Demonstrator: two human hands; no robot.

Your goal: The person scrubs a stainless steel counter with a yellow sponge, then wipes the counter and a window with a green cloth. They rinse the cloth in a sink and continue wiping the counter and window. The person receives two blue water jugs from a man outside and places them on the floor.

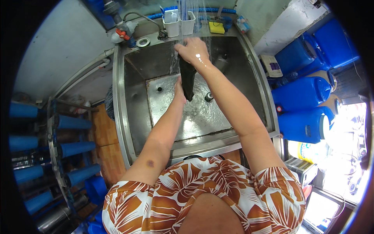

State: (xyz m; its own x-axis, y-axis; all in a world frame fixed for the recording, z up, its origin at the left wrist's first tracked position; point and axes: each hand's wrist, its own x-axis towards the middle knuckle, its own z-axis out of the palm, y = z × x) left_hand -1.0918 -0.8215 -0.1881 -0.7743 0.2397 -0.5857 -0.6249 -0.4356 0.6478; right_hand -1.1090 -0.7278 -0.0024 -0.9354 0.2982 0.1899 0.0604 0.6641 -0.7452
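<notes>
Under the running water, a dark wet cloth (pixel 187 80) hangs lengthwise over the sink (pixel 136 113), narrowing to its lower end. At its top my right hand (pixel 193 50) is closed on it, knuckles up, with water splashing over the skin. Lower down, my left hand (pixel 180 91) grips the cloth from its left side; most of those fingers are hidden by the cloth. Shallow moving water covers the metal basin floor. Just right of the cloth's lower end is a round metal drain fitting (pixel 209 97).
Behind the basin stand two white holders (pixel 171 28) with utensils, a yellow sponge (pixel 216 27), a round metal strainer (pixel 143 42) and a pipe with a red valve handle (pixel 122 34). Blue jugs (pixel 302 93) line the right side. A rack with blue cylinders (pixel 78 149) stands left.
</notes>
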